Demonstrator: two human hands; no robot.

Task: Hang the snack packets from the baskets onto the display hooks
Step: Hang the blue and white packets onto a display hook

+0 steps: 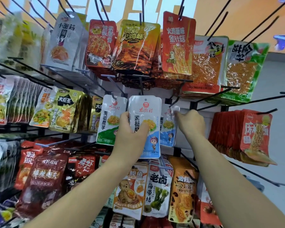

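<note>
My left hand point(132, 130) grips a white-and-blue snack packet point(145, 112) upright in front of the rack, thumb across its face. My right hand point(190, 123) pinches the top of a second white-and-blue packet point(168, 127) at the tip of a black display hook point(175, 100). Whether the hook passes through the packet's hole I cannot tell. A white-and-green packet point(107, 120) of the same brand hangs on the hook to the left. No basket is in view.
Rows of black hooks carry many snack packets: red and orange ones point(135, 46) above, gold ones point(64, 112) at left, a red stack point(247, 135) at right, kelp and abalone packets point(158, 190) below. Bare hooks point(253, 101) jut out at the right.
</note>
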